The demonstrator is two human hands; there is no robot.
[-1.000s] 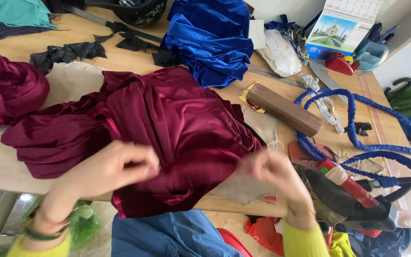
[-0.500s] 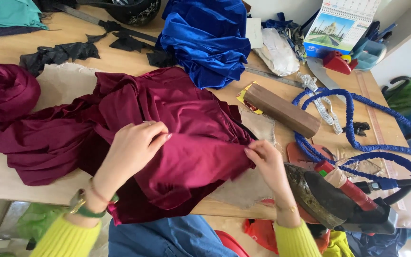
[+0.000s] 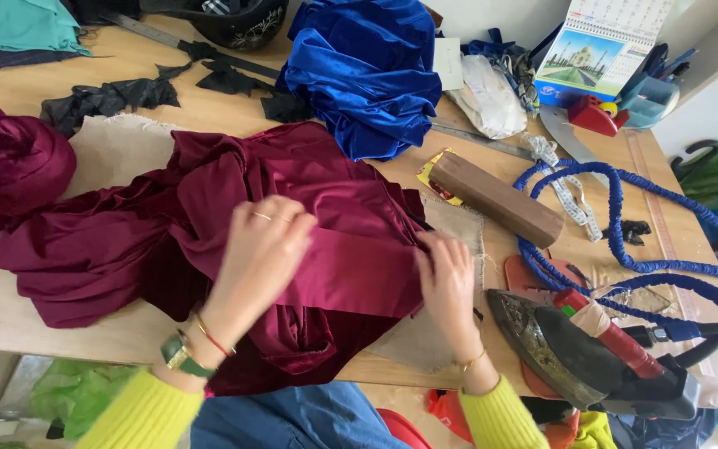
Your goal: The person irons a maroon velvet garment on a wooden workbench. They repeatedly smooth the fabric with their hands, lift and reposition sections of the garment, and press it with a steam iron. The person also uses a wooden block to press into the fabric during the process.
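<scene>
A crumpled maroon velvet cloth [image 3: 126, 241] lies spread over the wooden table [image 3: 10, 312], with a smooth folded band across its middle. My left hand [image 3: 259, 249] presses down on that band, fingers together and slightly blurred. My right hand [image 3: 446, 278] rests on the band's right end at the cloth's edge, over a piece of beige burlap [image 3: 425, 341]. Both arms wear yellow sleeves, and the left wrist carries a watch and bangles.
A heavy old iron [image 3: 575, 353] with a red handle sits just right of my right hand. A wooden block [image 3: 496, 198], a blue coiled cord [image 3: 625, 241], a measuring tape [image 3: 563, 187], a blue velvet heap [image 3: 363, 75], black scraps [image 3: 110, 98] and a calendar [image 3: 604, 46] surround it.
Both hands moved up onto the maroon cloth and drew closer together. A flat folded band has formed across the cloth, and my left hand now presses it.
</scene>
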